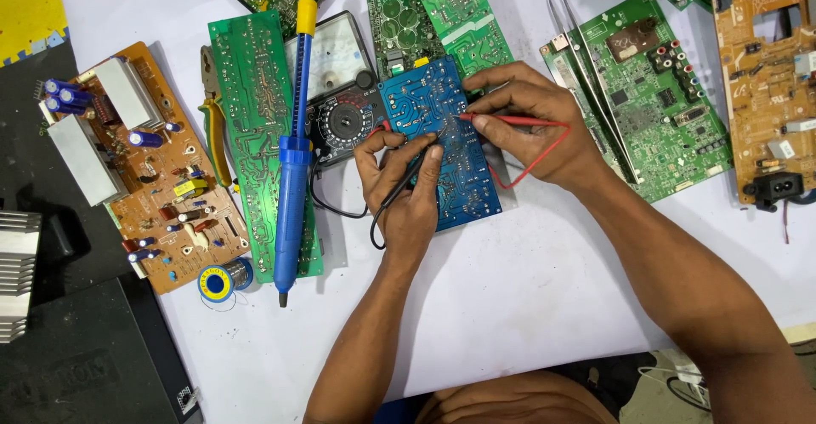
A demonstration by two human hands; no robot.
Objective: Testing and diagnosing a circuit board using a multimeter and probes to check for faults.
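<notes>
A blue circuit board (pixel 463 182) lies solder side up in the middle of the white table. My left hand (pixel 404 190) pinches a black test probe (pixel 406 179) and its tip touches the board's left part. My right hand (pixel 531 122) grips a red test probe (pixel 510 120), tip pointing left onto the board's upper middle. Red and black leads run back to an analogue multimeter (pixel 340 93) just left of the board.
A blue desoldering pump (pixel 293 156) lies over a long green board (pixel 255 127). A brown board with capacitors (pixel 153 178) and a solder spool (pixel 221 281) sit at left. Tweezers (pixel 591 84) rest on a green board (pixel 654 93) at right; an orange board (pixel 765 76) lies farther right.
</notes>
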